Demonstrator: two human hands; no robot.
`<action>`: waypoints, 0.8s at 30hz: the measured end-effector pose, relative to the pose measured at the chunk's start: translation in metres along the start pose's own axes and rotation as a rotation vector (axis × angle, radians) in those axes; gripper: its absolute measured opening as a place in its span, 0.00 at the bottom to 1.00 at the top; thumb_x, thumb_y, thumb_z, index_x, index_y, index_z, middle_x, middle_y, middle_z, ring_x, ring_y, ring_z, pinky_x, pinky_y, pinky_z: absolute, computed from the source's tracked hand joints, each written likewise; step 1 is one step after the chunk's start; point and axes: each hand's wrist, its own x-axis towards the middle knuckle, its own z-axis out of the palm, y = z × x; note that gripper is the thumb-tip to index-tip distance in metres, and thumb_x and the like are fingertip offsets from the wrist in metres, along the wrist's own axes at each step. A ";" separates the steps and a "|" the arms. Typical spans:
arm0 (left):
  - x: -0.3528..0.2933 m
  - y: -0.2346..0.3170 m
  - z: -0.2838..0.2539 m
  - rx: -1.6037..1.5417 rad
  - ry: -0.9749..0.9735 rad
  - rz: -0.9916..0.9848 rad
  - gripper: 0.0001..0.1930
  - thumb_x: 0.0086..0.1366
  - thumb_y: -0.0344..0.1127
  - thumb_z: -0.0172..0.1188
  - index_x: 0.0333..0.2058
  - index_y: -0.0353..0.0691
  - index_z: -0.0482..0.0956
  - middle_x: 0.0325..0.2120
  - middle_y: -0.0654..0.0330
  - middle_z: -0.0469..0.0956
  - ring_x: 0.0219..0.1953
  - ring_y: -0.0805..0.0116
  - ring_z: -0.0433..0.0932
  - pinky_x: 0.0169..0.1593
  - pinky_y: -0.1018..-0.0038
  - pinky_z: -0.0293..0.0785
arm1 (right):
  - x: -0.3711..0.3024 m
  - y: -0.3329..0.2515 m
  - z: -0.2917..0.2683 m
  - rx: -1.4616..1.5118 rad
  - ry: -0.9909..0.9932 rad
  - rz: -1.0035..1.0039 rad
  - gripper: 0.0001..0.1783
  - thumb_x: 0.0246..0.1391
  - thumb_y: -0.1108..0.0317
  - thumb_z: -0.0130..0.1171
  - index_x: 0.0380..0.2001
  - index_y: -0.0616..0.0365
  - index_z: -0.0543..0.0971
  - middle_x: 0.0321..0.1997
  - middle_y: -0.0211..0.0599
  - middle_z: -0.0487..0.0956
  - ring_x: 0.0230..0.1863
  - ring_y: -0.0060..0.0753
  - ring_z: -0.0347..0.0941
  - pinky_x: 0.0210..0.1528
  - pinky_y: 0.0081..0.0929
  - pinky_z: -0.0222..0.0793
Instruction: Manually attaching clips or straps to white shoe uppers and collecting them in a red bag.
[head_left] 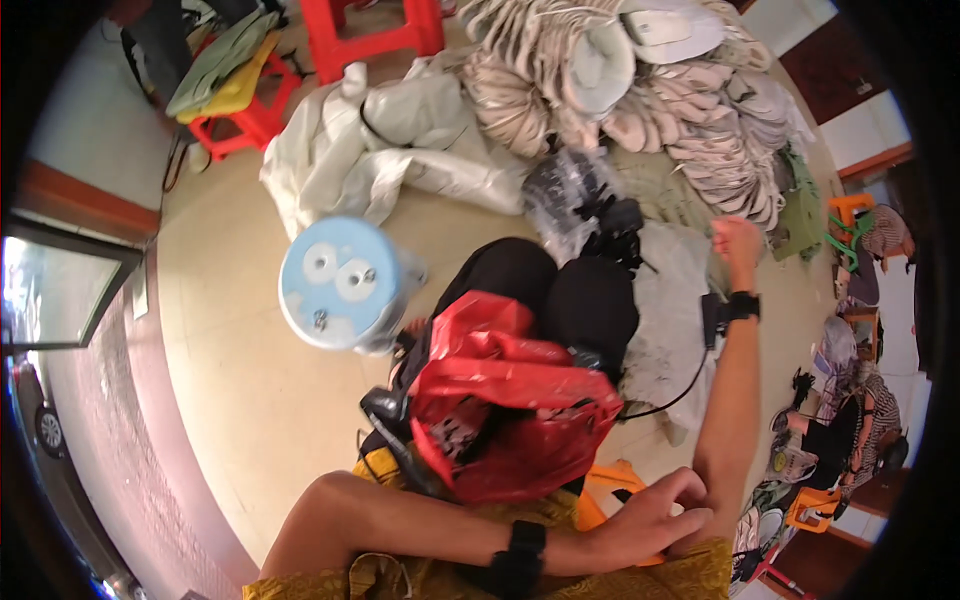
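- Your left hand (pixel 650 515) lies nearest, crossed over to the right, its fingers (pixel 690 490) curled loosely against your right elbow and gripping nothing.
- Your right hand (pixel 738 240) is raised far right, closed into a fist; you cannot tell whether anything is inside it.
- On your lap sits a red plastic bag (pixel 505 400), crumpled and gaping.
- Left of your knees stands a pale blue round stool (pixel 340 285).
- Far ahead on the floor (pixel 230 370), slipper soles (pixel 700 130) lie heaped beside white sacks (pixel 400 150).
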 end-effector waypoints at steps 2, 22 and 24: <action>-0.011 -0.011 0.010 -0.340 -0.126 -0.074 0.13 0.59 0.39 0.51 0.35 0.36 0.64 0.25 0.63 0.67 0.26 0.78 0.67 0.28 0.81 0.65 | 0.007 0.002 -0.026 0.050 0.020 0.140 0.13 0.39 0.61 0.59 0.30 0.55 0.76 0.15 0.25 0.71 0.12 0.17 0.64 0.13 0.16 0.56; -0.062 0.016 -0.124 0.993 0.199 0.223 0.10 0.52 0.35 0.55 0.27 0.35 0.67 0.21 0.50 0.72 0.24 0.53 0.73 0.28 0.64 0.71 | -0.042 -0.033 -0.047 0.245 -0.086 0.154 0.12 0.40 0.63 0.58 0.30 0.55 0.77 0.18 0.25 0.72 0.16 0.16 0.65 0.17 0.14 0.55; -0.059 0.014 -0.142 1.027 0.353 0.021 0.12 0.50 0.35 0.58 0.29 0.36 0.67 0.22 0.49 0.72 0.26 0.54 0.74 0.29 0.66 0.72 | -0.056 -0.033 -0.034 0.245 -0.136 0.144 0.12 0.39 0.64 0.58 0.30 0.56 0.77 0.18 0.25 0.72 0.16 0.16 0.66 0.17 0.14 0.56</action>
